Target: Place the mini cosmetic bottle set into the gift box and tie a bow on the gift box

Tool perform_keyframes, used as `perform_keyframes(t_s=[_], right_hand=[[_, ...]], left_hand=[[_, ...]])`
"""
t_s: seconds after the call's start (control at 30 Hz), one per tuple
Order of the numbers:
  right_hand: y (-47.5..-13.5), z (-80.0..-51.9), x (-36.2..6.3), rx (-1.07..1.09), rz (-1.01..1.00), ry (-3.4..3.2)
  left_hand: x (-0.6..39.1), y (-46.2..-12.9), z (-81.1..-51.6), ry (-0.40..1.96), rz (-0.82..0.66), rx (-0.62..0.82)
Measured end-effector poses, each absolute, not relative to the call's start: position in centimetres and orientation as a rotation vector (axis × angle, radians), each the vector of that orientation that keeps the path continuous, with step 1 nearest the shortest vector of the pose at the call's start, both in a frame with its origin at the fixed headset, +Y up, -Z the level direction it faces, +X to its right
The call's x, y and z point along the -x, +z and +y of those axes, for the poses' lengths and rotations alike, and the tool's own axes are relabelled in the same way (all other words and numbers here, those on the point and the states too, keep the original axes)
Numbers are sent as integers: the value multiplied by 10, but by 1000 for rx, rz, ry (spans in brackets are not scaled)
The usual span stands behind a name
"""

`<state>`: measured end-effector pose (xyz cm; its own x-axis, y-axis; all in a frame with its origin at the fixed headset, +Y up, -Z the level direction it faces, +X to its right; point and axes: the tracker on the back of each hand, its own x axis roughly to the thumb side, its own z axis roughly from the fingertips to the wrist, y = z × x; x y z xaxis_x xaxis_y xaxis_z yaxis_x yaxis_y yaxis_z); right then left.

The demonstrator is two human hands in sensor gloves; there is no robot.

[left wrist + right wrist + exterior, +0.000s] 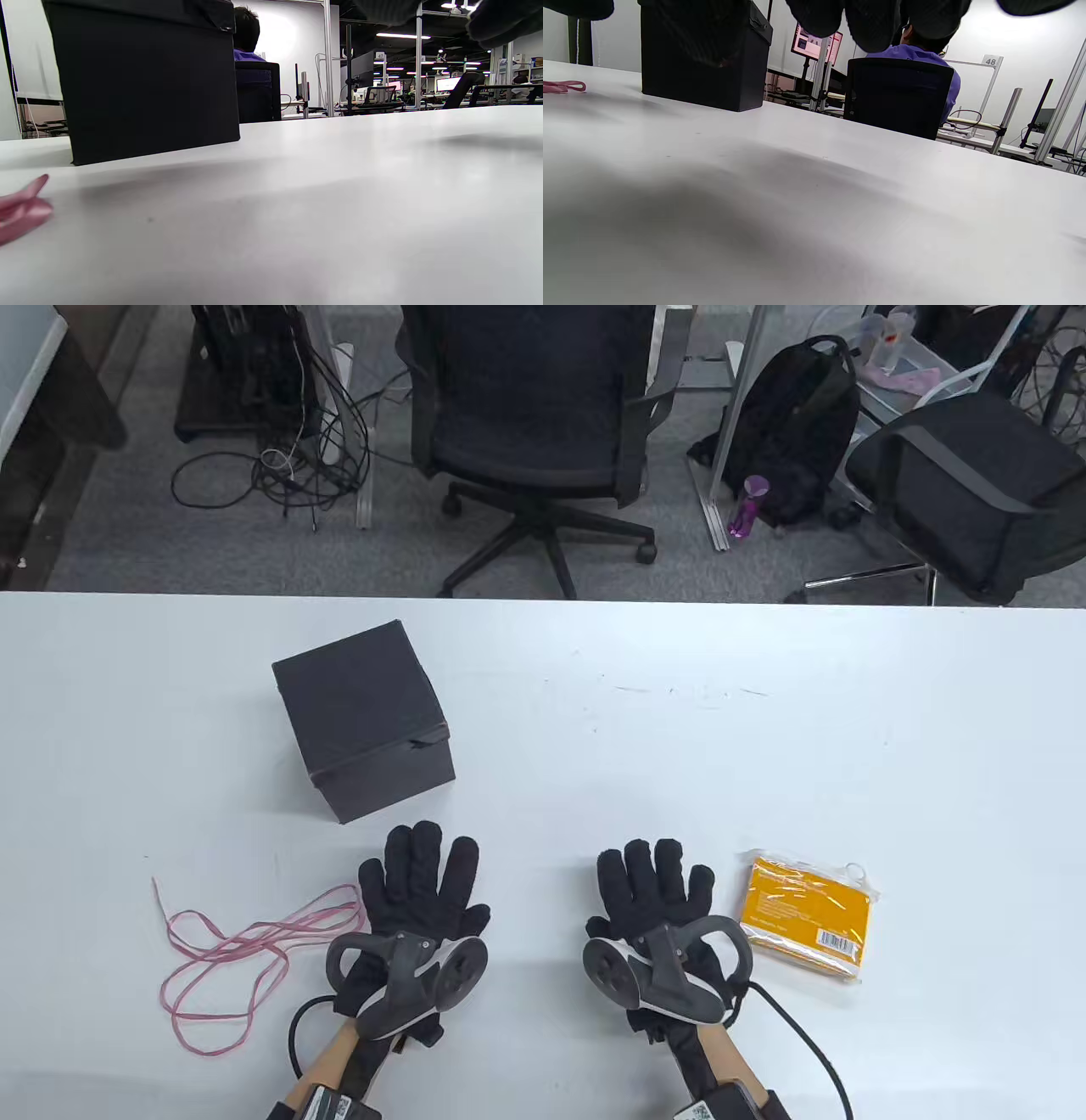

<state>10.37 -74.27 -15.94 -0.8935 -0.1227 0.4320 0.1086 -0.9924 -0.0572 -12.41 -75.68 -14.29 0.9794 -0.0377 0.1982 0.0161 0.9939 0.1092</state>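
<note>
Two gloved hands flat on the smooth white table (764, 746), palms down, fingers straight and spread, grasping nothing. Left hand (420, 895) just below the matte black cube-shaped cardboard gift box (363, 721), lid on, one lid corner torn. Thin pink ribbon (225, 954) in loose loops just left of that hand, reaching almost to the glove. Right hand (653, 899) beside a flat yellow packet in clear glossy plastic (806, 916), barcode sticker near its lower edge, printed text too small to read. Grey-and-black tracker (416, 976) strapped on each hand's back, cables trailing off the bottom edge. Fuzzy knit fingertips (865, 21) across the right wrist view's top. Sign reading "48" (992, 61) behind.
</note>
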Motion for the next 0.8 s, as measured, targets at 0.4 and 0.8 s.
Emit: perform_keyframes(t_s=[0.4,0.8], right_hand=[[-160,-741,-106,671,67,-2971],[-162,-741,-112,658,59,-3007]], left_hand=[[130,-140,-750,-9,-177,-118],[134,-140,-751,-3,-157,-87]])
